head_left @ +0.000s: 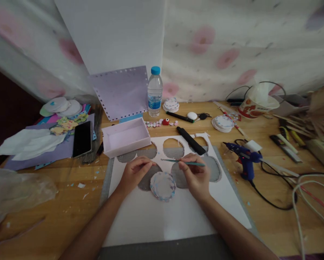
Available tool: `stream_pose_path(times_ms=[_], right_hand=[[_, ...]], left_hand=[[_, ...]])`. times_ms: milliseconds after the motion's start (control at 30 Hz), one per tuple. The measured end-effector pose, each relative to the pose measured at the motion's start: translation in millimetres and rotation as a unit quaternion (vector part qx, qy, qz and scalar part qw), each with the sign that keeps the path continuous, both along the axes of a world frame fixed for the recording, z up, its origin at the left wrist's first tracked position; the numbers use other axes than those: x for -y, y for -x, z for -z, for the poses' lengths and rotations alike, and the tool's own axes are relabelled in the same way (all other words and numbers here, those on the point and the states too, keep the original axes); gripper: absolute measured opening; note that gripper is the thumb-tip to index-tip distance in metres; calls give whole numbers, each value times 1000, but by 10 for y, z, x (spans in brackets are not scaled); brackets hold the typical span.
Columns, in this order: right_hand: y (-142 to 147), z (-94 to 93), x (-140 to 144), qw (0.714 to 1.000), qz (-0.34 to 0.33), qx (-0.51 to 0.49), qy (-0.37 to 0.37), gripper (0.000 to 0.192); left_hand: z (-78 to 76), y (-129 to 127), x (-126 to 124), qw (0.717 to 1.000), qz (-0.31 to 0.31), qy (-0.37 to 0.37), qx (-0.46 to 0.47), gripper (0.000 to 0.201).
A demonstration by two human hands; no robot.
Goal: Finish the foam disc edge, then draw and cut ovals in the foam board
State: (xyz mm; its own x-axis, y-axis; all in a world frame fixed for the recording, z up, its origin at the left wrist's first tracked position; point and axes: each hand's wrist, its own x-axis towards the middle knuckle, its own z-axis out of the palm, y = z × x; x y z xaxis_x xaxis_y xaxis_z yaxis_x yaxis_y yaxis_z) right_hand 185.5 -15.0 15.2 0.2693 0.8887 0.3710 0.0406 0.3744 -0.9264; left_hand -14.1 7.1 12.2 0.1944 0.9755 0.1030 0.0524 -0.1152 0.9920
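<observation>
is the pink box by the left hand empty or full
Empty: the pink box sits open-topped beside the left hand, and only its bare inside floor shows.

Your right hand (195, 177) covers the middle of the thin teal tool (183, 162); only both ends show beside your fingers. What your left hand (134, 172) pinches is hidden by its fingertips. Below the grip, both forearms run off the bottom edge. The small beads (156, 124) beyond the grip are too small to identify.
</observation>
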Motion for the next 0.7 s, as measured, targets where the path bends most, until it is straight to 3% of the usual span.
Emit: stream_pose_path(times_ms=[100, 200, 333, 400, 500, 600, 633, 700], right_hand=[[-74, -141, 75, 980, 35, 124, -150, 20], [-92, -305, 218, 923, -6, 276, -268, 38], [67, -517, 396, 821, -91, 431, -364, 22], [177, -574, 461, 802, -91, 450, -383, 18], [217, -566, 567, 817, -115, 450, -341, 22], [-42, -448, 711, 858, -100, 439, -246, 31], [-199, -385, 760, 879, -40, 424, -213, 30], [-586, -233, 843, 908, 149, 373, -120, 20]], left_hand=[[-162, -3, 91, 999, -30, 26, -4, 22], [-379, -46, 290, 997, -1, 78, -6, 32], [-580, -147, 575, 991, 21, 125, 38, 41], [-602, -167, 670, 989, 0, 140, 52, 40], [-574, -115, 745, 990, -23, 138, 27, 35], [-531, 17, 768, 989, -57, 137, -8, 33], [-518, 69, 770, 988, -69, 137, -19, 33], [-491, 176, 772, 987, -82, 131, -41, 34]])
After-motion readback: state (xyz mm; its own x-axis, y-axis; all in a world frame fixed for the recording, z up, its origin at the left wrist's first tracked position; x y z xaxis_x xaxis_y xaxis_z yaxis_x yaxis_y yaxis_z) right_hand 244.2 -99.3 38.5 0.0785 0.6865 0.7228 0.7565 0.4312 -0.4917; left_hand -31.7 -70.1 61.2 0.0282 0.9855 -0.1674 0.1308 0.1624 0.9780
